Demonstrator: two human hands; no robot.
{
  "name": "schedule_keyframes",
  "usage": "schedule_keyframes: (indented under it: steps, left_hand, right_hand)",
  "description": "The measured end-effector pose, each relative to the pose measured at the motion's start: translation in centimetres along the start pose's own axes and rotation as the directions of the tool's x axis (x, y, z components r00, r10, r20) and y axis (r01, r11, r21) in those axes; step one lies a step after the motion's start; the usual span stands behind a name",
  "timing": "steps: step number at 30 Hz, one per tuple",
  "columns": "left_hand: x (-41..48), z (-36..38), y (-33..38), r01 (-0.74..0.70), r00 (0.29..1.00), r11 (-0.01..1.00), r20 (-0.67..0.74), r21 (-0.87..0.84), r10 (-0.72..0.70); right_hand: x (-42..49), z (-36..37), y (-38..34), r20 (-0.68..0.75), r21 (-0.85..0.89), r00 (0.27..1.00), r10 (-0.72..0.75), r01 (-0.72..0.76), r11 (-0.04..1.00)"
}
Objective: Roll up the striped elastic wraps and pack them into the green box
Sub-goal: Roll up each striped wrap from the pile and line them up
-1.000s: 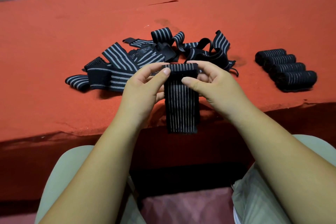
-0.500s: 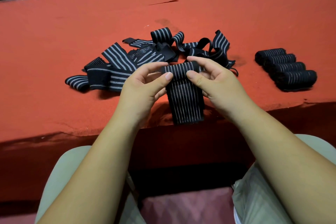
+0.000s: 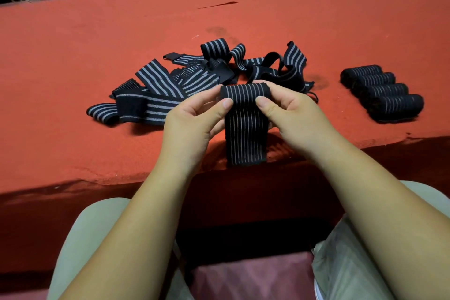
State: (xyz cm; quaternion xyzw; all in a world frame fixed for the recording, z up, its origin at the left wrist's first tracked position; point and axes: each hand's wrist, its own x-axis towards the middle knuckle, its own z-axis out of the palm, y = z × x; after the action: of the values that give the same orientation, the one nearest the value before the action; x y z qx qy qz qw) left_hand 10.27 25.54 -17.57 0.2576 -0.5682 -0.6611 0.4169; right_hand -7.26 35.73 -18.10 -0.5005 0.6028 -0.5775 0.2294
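Since 0.5 s ago the wrap (image 3: 245, 126) has a thicker rolled top & its tail hangs straighter. L hand (image 3: 192, 119) & R hand (image 3: 292, 117) both pinch that roll, thumbs in front, fingers behind, over the red table (image 3: 97, 31) near its front edge. Loose wraps pile (image 3: 170, 83) lies just behind; 4 finished rolls (image 3: 382, 92) sit side by side, well apart to the right

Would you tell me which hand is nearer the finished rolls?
Right: the right hand holds the wrap on the side toward the finished rolls; the left hand holds its other side.
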Motion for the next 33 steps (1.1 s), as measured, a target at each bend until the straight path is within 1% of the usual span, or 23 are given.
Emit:
schedule_keyframes:
  steps: [3,6,9,13,15,18,20,23,28,30,33]
  left_hand:
    - [0.1,0.0,-0.2,0.027,1.0,1.0,-0.002,-0.011,-0.027]
    - [0.2,-0.2,-0.2,0.029,0.999,0.999,0.026,0.016,-0.029]
    - [0.4,-0.5,-0.4,0.001,0.999,0.998,0.048,0.062,-0.004]
    - [0.5,-0.8,-0.3,-0.037,0.997,0.994,0.071,0.104,0.029]
    - [0.4,-0.8,-0.2,-0.037,0.997,0.993,0.078,0.111,0.029]
    - [0.4,-0.7,-0.2,0.0,0.997,0.996,0.076,0.086,-0.006]
    - [0.4,-0.6,-0.4,0.037,0.996,0.997,0.073,0.065,-0.042]
    - [0.4,-0.5,-0.6,0.051,0.996,0.995,0.063,0.081,-0.056]
    - [0.6,-0.8,-0.4,0.046,0.997,0.999,0.068,0.028,-0.047]
    - [0.7,-0.8,-0.4,0.044,0.996,0.999,0.081,0.023,-0.046]
    - [0.6,-0.8,-0.6,0.069,0.993,0.997,0.093,0.019,-0.071]
  right_hand:
    - [0.1,0.1,0.2,0.008,-0.003,1.0,-0.01,0.01,1.0]
    - [0.3,0.0,0.3,0.032,0.033,1.0,0.001,-0.002,0.999]
    - [0.4,-0.3,0.5,0.041,0.041,0.999,0.03,-0.032,0.999]
    - [0.5,-0.6,0.7,0.017,0.042,0.999,0.043,-0.044,0.998]
    - [0.5,-0.6,0.9,0.027,0.076,0.999,0.037,-0.039,0.996]
    - [0.6,-0.4,1.1,0.045,0.159,0.998,0.035,-0.042,0.986]
    - [0.6,-0.3,1.1,0.045,0.156,0.999,0.016,-0.022,0.987]
    - [0.6,-0.3,1.3,0.047,0.131,0.999,0.007,-0.013,0.991]
    - [0.6,-0.4,1.4,0.068,0.217,0.994,0.083,-0.096,0.971]
    - [0.7,-0.3,1.5,0.039,0.179,0.994,0.1,-0.106,0.978]
    - [0.8,-0.5,1.6,0.016,0.152,0.997,0.08,-0.081,0.985]
